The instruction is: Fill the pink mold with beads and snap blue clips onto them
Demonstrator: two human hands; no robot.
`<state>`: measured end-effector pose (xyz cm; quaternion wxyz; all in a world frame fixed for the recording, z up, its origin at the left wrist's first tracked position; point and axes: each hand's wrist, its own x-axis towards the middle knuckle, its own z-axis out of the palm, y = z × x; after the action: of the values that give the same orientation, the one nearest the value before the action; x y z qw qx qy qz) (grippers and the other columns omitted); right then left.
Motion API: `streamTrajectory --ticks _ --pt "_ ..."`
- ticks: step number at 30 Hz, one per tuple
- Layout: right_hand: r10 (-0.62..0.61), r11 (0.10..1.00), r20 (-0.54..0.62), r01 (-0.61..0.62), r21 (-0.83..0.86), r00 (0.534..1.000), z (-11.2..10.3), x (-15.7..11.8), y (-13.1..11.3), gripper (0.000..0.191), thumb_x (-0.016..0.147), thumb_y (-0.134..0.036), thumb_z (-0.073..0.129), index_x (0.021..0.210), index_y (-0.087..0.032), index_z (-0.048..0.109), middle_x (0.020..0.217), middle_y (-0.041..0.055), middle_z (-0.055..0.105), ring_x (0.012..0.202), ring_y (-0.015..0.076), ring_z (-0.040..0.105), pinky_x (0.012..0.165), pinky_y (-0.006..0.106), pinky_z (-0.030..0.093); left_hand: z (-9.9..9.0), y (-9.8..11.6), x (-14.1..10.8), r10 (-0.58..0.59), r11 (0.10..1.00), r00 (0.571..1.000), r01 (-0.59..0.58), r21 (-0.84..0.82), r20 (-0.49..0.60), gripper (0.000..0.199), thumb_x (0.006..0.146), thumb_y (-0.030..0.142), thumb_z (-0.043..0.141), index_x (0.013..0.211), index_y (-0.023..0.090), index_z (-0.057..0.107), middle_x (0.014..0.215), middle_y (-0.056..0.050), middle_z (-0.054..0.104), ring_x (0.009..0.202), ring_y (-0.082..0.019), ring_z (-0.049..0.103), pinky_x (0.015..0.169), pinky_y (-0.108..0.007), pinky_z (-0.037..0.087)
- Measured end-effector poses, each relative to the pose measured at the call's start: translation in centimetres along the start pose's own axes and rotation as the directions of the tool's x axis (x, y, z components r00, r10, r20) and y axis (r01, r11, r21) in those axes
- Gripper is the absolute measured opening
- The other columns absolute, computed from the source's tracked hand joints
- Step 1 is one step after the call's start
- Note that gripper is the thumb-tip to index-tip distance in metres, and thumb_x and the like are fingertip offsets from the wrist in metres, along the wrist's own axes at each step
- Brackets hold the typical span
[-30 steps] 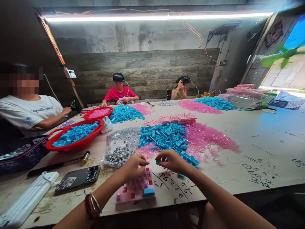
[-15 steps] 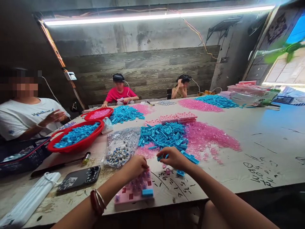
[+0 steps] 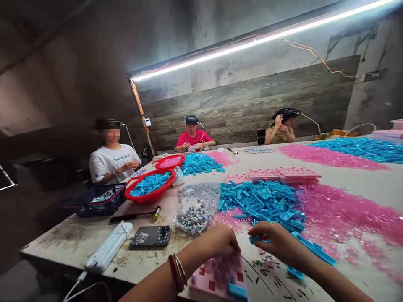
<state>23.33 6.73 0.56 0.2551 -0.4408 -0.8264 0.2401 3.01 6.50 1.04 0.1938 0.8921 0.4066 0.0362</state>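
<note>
A pink tray (image 3: 201, 289) lies at the table's front edge, with clear pieces in it and a blue piece (image 3: 237, 291) on its near right corner. Over its far edge is my left hand (image 3: 222, 240), fingers bent down and closed; what they hold, if anything, is hidden. To the right, my right hand (image 3: 267, 235) pinches a small blue part (image 3: 255, 239) between thumb and fingers, just above the table. Beyond both hands spreads a heap of blue parts (image 3: 261, 201). Pink clear pieces (image 3: 343, 214) are heaped to its right.
A clear bag of small parts (image 3: 197, 209), a phone (image 3: 151, 236), a white power strip (image 3: 108, 247) and a hammer (image 3: 135, 216) lie left. Farther back are red baskets (image 3: 151, 195), a dark basket (image 3: 100, 199) and pink trays (image 3: 283, 173). Three people sit around the table.
The view has turned left and tilted, so the table's contents appear farther right. The person at left has lowered their hands. My hands keep nearly the same pose over the table.
</note>
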Motion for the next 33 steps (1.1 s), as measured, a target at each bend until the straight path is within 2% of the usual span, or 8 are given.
streamTrajectory --ticks 7,11,16,19,22,26,28,33 --pt "0.017 0.997 0.008 -0.017 0.079 1.000 0.0 0.2 0.4 0.023 0.064 -0.018 0.055 0.083 -0.018 0.069 0.085 0.0065 0.069 0.079 0.0210 0.064 0.072 0.029 0.050 -0.3 0.2 0.3 0.011 1.000 0.999 -0.011 0.005 0.036 0.018 0.073 0.016 0.065 0.090 0.020 0.071 0.086 -0.002 0.071 0.074 -0.013 0.064 0.063 -0.017 0.043" --pt "0.040 0.989 0.014 -0.042 0.144 0.999 0.1 0.3 0.8 0.023 0.061 -0.018 0.057 0.081 -0.019 0.069 0.083 0.0060 0.069 0.078 0.0212 0.064 0.072 0.029 0.051 -0.4 0.1 0.4 0.015 0.998 0.998 -0.019 0.056 0.055 0.019 0.073 0.014 0.065 0.089 0.020 0.071 0.086 -0.002 0.071 0.072 -0.013 0.063 0.060 -0.017 0.042" --pt "0.035 0.987 0.001 -0.035 0.156 0.999 0.4 0.3 1.7 0.024 0.062 -0.019 0.056 0.083 -0.018 0.068 0.084 0.0058 0.069 0.078 0.0201 0.064 0.072 0.027 0.050 -0.7 0.2 0.2 0.030 0.999 0.996 -0.033 0.037 0.078 0.019 0.073 0.016 0.065 0.091 0.019 0.071 0.085 -0.002 0.071 0.068 -0.011 0.062 0.056 -0.016 0.040" --pt "0.027 0.993 0.017 -0.028 0.116 0.999 0.4 0.2 1.4 0.017 0.062 -0.017 0.055 0.076 -0.018 0.065 0.073 0.0032 0.067 0.068 0.0173 0.061 0.062 0.024 0.047 -0.8 0.3 0.0 0.014 1.000 0.997 -0.016 0.026 0.079 0.021 0.073 0.014 0.064 0.093 0.018 0.070 0.084 -0.002 0.071 0.066 -0.011 0.061 0.056 -0.016 0.040" --pt "0.034 0.999 0.018 -0.035 0.039 0.999 0.3 0.2 0.8 0.008 0.062 -0.016 0.053 0.066 -0.018 0.059 0.057 -0.0006 0.059 0.055 0.0138 0.054 0.049 0.022 0.039 -0.8 0.4 -0.2 -0.023 1.000 0.998 0.022 0.018 0.062 0.026 0.071 0.013 0.063 0.095 0.016 0.069 0.083 -0.004 0.071 0.065 -0.012 0.062 0.053 -0.017 0.040" --pt "0.063 0.995 0.037 -0.065 0.071 0.997 0.7 0.4 0.8 0.000 0.064 -0.018 0.052 0.064 -0.018 0.052 0.055 -0.0022 0.054 0.052 0.0119 0.050 0.047 0.021 0.036 -0.5 0.7 -0.5 -0.011 0.999 0.999 0.010 0.031 0.040 0.028 0.068 0.010 0.062 0.094 0.014 0.070 0.083 -0.006 0.071 0.067 -0.014 0.063 0.053 -0.018 0.041" --pt "0.068 0.989 0.047 -0.074 0.129 0.997 0.8 0.5 0.8 0.004 0.066 -0.021 0.051 0.068 -0.018 0.051 0.058 -0.0020 0.054 0.053 0.0117 0.050 0.048 0.021 0.037 -0.2 1.0 -0.7 -0.039 0.999 0.999 0.039 0.031 0.014 0.027 0.068 0.008 0.061 0.093 0.014 0.070 0.083 -0.007 0.071 0.069 -0.014 0.063 0.055 -0.018 0.042" --pt "0.102 0.977 0.031 -0.106 0.184 0.994 0.3 0.4 0.3 0.008 0.067 -0.025 0.051 0.072 -0.018 0.049 0.060 -0.0019 0.053 0.055 0.0124 0.051 0.050 0.023 0.040 0.4 1.8 -1.1 -0.225 0.974 0.969 0.227 0.006 -0.104 0.026 0.068 0.009 0.059 0.089 0.016 0.072 0.081 -0.008 0.071 0.075 -0.018 0.065 0.061 -0.021 0.045"
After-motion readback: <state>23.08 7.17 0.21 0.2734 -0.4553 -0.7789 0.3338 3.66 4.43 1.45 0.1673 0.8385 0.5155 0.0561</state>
